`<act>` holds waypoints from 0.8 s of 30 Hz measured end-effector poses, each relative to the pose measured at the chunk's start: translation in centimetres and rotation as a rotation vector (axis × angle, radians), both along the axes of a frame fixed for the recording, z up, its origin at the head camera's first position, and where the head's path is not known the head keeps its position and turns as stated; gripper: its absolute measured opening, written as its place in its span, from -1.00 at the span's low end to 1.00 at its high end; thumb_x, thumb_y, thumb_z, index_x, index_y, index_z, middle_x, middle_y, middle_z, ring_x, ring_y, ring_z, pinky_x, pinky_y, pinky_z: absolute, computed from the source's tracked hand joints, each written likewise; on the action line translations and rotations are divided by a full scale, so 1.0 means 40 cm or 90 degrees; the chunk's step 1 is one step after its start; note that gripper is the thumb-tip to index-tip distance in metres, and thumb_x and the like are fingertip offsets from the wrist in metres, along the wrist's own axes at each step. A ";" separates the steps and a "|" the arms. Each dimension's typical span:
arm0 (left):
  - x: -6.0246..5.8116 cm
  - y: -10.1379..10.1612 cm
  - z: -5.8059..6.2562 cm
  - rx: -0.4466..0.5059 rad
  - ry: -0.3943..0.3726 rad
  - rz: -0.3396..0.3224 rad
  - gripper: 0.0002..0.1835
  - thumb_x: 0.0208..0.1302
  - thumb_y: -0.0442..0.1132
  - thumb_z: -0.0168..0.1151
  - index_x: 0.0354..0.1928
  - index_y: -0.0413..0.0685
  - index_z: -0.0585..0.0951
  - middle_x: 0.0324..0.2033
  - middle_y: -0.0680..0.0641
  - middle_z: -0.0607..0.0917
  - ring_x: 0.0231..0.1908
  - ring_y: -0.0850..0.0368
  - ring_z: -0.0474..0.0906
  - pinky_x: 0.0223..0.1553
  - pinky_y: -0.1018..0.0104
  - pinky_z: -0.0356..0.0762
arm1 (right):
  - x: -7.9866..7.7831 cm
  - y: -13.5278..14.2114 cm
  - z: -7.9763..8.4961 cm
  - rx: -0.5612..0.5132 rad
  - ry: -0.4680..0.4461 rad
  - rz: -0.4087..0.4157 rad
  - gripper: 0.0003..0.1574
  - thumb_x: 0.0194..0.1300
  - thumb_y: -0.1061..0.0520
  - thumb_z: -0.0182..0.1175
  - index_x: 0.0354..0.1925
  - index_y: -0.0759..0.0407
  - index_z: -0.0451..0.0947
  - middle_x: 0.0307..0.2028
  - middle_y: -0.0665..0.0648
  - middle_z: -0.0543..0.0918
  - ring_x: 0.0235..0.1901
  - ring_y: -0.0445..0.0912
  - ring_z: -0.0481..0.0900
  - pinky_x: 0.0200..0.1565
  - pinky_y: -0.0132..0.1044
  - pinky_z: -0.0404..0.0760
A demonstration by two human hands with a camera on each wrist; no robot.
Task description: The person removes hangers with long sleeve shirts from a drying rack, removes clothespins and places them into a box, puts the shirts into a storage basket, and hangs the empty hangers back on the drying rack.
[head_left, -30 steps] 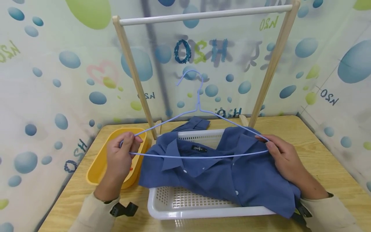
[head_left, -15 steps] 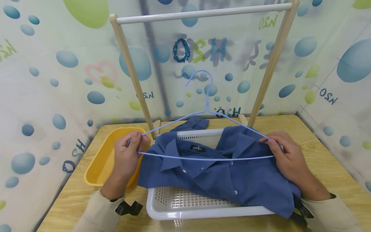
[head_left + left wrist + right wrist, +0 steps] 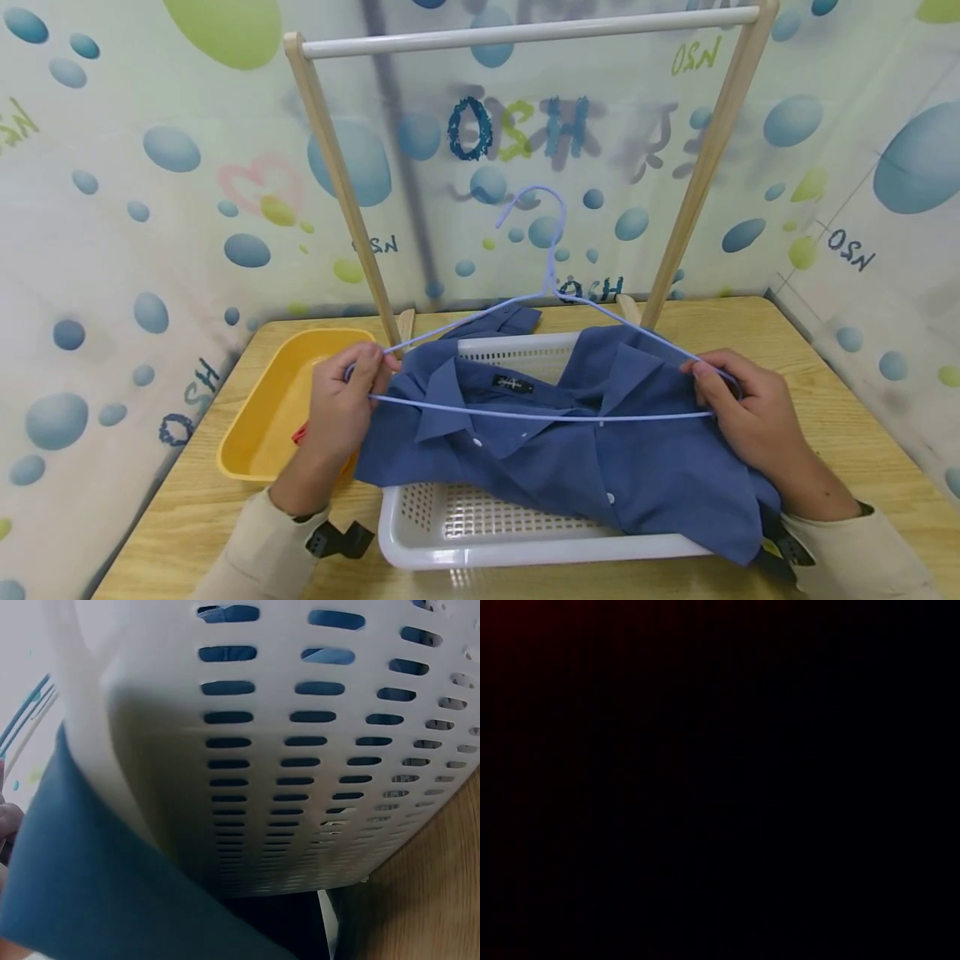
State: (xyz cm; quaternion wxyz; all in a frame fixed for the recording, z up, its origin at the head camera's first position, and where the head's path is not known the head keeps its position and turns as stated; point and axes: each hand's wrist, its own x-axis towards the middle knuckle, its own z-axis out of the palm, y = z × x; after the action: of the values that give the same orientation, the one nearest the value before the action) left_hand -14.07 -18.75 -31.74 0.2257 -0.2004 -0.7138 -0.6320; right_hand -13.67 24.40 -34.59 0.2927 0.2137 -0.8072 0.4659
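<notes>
A thin light-blue clothes hanger [image 3: 540, 415] is held up in the head view, its hook at the top and turned to the left. My left hand [image 3: 342, 417] grips its left corner, and my right hand [image 3: 753, 412] pinches the right corner. Behind and below the hanger lies a dark blue collared shirt [image 3: 540, 467] with white buttons, spread over a white slotted basket [image 3: 450, 554]. In the left wrist view the basket wall [image 3: 165, 780] and a fold of the shirt [image 3: 97, 877] fill most of the picture. The right wrist view is almost black.
To the left stands a yellow tray [image 3: 258, 433] with something red [image 3: 300, 433] in it, partly hidden by the left forearm. A wooden rack with a white crossbar [image 3: 525, 33] rises behind the basket. Everything rests on a wooden table [image 3: 847, 433] against patterned walls.
Both hands and the hanger have shifted to the right, the left hand more than the right. The hanger's hook has moved right and slightly down. The shirt and basket stay put.
</notes>
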 end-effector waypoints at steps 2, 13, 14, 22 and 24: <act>-0.002 0.003 -0.004 -0.011 0.002 0.000 -0.66 0.53 -0.41 -0.08 -0.39 -0.35 0.61 -0.74 0.00 0.31 -0.71 0.19 0.21 -0.67 0.29 0.12 | 0.000 -0.001 0.000 -0.001 -0.008 0.008 -0.79 0.32 0.50 0.09 -0.26 0.33 0.63 -0.59 -0.08 0.48 -0.58 -0.32 0.42 -0.46 -0.51 0.38; -0.003 0.014 -0.024 -0.084 -0.022 0.010 -0.70 0.51 -0.43 -0.03 -0.36 -0.28 0.65 -0.72 0.00 0.34 -0.67 0.20 0.24 -0.65 0.28 0.19 | -0.004 -0.007 -0.009 0.014 -0.041 0.023 -0.79 0.29 0.50 0.15 -0.26 0.25 0.61 -0.65 -0.08 0.46 -0.68 -0.31 0.38 -0.63 -0.43 0.33; -0.003 0.015 -0.025 -0.083 -0.021 0.010 -0.70 0.51 -0.43 -0.03 -0.36 -0.28 0.65 -0.72 0.00 0.34 -0.67 0.20 0.23 -0.65 0.28 0.18 | -0.005 -0.006 -0.011 0.014 -0.045 0.022 -0.78 0.27 0.50 0.17 -0.27 0.25 0.62 -0.66 -0.09 0.45 -0.68 -0.31 0.37 -0.63 -0.42 0.32; -0.007 0.019 -0.036 -0.075 -0.006 0.010 -0.71 0.48 -0.45 -0.02 -0.37 -0.26 0.66 -0.73 0.01 0.34 -0.68 0.22 0.24 -0.67 0.30 0.18 | -0.007 -0.004 -0.016 0.066 -0.053 0.003 -0.72 0.11 0.48 0.33 -0.28 0.15 0.67 -0.65 -0.16 0.42 -0.63 -0.32 0.34 -0.57 -0.39 0.27; -0.008 0.019 -0.040 -0.077 -0.012 0.014 -0.71 0.48 -0.45 -0.01 -0.38 -0.25 0.66 -0.73 0.01 0.35 -0.68 0.22 0.25 -0.67 0.32 0.20 | -0.008 -0.002 -0.017 0.075 -0.050 -0.001 -0.74 0.13 0.46 0.33 -0.28 0.17 0.66 -0.65 -0.16 0.41 -0.63 -0.32 0.34 -0.56 -0.40 0.26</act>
State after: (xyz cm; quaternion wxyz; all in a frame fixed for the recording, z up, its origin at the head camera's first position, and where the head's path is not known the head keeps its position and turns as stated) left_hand -14.39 -17.99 -33.34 0.2132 -0.1994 -0.7553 -0.5868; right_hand -13.98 24.30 -35.27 0.2483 0.2116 -0.8441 0.4255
